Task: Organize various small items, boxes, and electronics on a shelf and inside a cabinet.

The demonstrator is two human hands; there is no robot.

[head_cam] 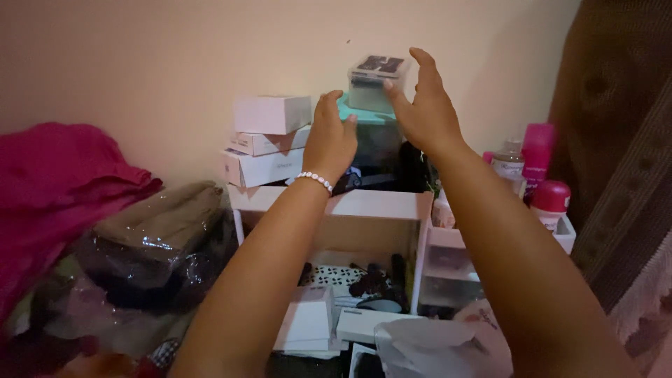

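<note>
Both my arms reach up toward the top of a white shelf unit [364, 204] against the wall. My left hand [329, 140], with a pearl bracelet at the wrist, touches the side of a teal-lidded dark box [371, 119]. My right hand [423, 105] is spread beside a small clear plastic box [374, 80] that sits on top of the teal lid; its fingers touch or nearly touch the small box, and I cannot tell whether it grips it.
Three white boxes [269, 140] are stacked left of the teal box. Pink bottles [542, 168] stand at the right on a small drawer unit [455, 266]. Pink cloth [63, 182] and a plastic-wrapped bundle [154, 238] lie at the left. More boxes lie below.
</note>
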